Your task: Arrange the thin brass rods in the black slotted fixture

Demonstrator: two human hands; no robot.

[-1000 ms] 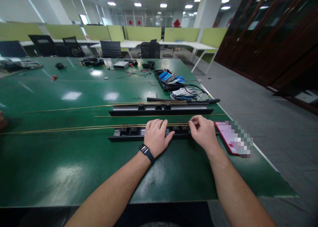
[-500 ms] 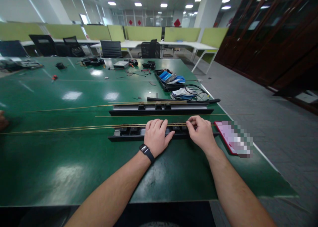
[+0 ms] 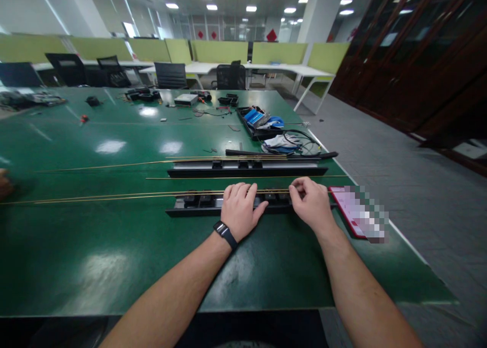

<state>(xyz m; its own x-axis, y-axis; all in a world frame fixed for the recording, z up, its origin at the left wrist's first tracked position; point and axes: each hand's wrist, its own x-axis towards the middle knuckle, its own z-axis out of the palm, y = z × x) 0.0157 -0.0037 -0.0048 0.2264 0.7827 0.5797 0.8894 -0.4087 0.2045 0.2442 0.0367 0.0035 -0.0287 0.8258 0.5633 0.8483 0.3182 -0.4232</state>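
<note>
My left hand (image 3: 240, 211) lies over the near black-and-silver rail (image 3: 224, 212), its fingers stretched across the thin brass-coloured rods (image 3: 125, 196) and its thumb spread to the right. Farther right, my right hand (image 3: 310, 202) pinches a brass-coloured rod above the rail's right end. Its fingertips partly hide the grip. Small black blocks (image 3: 205, 199) sit in the rail's channel. The rods run far out past the rail's left end. Behind lies a second rail (image 3: 247, 172) with more rods along it, and a single rod (image 3: 182, 178) rests between the two rails.
A red-edged tablet-like object (image 3: 348, 213), partly blurred, lies right of my right hand. Farther back are a black tray (image 3: 245, 122) with blue items, gloves (image 3: 279, 143) and cables. Another person's hand (image 3: 4, 184) shows at the left edge. The table's right edge (image 3: 411, 246) runs beyond the tablet-like object.
My right hand has shifted slightly to the right along the rods, its fingers still pinched. My left hand stays in place on the rail.
</note>
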